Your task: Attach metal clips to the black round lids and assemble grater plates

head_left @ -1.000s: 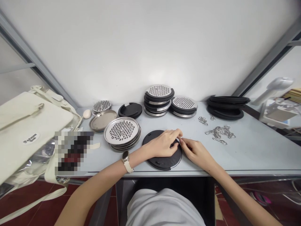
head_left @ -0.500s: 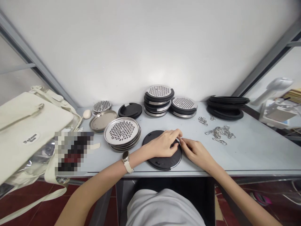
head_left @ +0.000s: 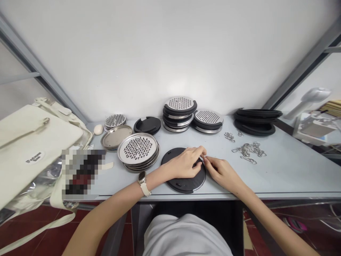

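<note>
A round black disc [head_left: 183,183] lies flat on the table near the front edge. My left hand [head_left: 188,163] stretches across its top, fingers curled toward the disc's right rim. There my right hand [head_left: 220,172] meets it, thumb and forefinger pinched together. Both sets of fingertips come together at the rim, and whatever small thing is between them is hidden. To the left stands a stack of round metal grater plates [head_left: 140,151], the top one with raised holes. Small metal hooks and clips [head_left: 250,151] lie in a loose pile to the right.
Along the wall stand stacked graters in black holders [head_left: 180,113], another such stack [head_left: 208,121], a black holder [head_left: 147,125] and several black rings [head_left: 255,121]. Plain metal discs [head_left: 117,137] are at left, beside a white egg-shaped object [head_left: 98,129]. A cream bag [head_left: 37,142] overhangs the left end.
</note>
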`<action>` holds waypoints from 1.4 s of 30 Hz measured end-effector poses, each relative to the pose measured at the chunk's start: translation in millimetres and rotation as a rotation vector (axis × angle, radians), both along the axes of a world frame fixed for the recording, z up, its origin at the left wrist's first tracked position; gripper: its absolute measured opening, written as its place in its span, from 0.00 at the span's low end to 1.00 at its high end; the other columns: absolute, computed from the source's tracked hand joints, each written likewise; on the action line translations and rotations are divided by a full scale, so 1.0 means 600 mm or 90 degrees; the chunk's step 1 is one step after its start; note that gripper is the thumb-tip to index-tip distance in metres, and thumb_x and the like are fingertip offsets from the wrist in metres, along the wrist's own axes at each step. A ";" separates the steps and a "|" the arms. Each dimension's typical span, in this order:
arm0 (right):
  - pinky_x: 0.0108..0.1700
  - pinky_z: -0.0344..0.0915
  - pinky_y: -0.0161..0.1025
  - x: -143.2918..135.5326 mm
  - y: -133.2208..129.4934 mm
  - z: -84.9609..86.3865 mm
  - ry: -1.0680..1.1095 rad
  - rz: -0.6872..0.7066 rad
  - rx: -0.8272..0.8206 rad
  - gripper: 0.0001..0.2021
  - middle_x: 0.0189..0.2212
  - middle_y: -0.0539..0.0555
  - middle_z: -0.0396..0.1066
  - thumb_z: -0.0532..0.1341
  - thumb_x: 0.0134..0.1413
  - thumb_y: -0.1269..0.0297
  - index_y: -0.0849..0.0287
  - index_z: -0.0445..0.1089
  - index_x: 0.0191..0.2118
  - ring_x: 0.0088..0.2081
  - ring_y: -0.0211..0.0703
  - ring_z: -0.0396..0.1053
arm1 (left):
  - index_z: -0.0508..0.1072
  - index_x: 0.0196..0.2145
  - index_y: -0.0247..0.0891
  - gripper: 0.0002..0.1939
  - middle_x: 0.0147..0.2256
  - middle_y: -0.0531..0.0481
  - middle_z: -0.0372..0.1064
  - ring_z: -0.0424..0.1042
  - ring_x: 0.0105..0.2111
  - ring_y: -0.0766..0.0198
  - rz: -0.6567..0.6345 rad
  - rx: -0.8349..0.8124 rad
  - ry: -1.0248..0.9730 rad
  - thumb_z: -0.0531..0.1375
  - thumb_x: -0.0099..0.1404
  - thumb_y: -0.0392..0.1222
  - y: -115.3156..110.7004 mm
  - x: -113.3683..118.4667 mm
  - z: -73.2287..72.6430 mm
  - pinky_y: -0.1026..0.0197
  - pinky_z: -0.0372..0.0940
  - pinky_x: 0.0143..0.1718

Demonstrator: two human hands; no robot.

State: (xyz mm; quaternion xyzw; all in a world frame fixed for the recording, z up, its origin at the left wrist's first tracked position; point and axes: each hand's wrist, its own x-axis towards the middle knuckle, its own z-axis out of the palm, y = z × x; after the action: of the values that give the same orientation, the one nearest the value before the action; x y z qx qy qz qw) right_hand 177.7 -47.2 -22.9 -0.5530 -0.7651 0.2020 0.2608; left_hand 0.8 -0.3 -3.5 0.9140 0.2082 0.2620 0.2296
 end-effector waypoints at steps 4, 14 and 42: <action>0.27 0.55 0.35 -0.001 0.000 0.001 0.002 0.000 -0.003 0.18 0.19 0.50 0.66 0.45 0.64 0.58 0.56 0.58 0.23 0.21 0.40 0.63 | 0.57 0.45 0.38 0.15 0.40 0.45 0.65 0.67 0.43 0.59 -0.003 0.003 0.000 0.51 0.60 0.29 0.000 0.000 -0.001 0.56 0.62 0.48; 0.27 0.55 0.35 0.000 0.001 0.001 0.008 0.001 -0.007 0.18 0.19 0.50 0.66 0.45 0.64 0.59 0.56 0.58 0.23 0.21 0.40 0.63 | 0.58 0.45 0.39 0.15 0.40 0.45 0.65 0.67 0.43 0.58 0.001 -0.006 -0.004 0.51 0.60 0.29 0.001 0.001 -0.003 0.55 0.61 0.49; 0.28 0.55 0.36 0.001 0.003 -0.005 0.005 0.004 -0.014 0.18 0.21 0.51 0.66 0.45 0.65 0.57 0.56 0.58 0.25 0.23 0.41 0.63 | 0.59 0.45 0.37 0.15 0.40 0.45 0.65 0.66 0.43 0.59 -0.008 0.014 0.007 0.51 0.60 0.28 0.000 0.000 0.000 0.56 0.61 0.48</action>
State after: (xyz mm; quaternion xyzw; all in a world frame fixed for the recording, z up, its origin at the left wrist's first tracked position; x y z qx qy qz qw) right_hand 178.5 -45.3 -25.7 -0.5525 -0.7637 0.2136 0.2566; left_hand 1.0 -0.2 -3.7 0.9192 0.2006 0.2578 0.2199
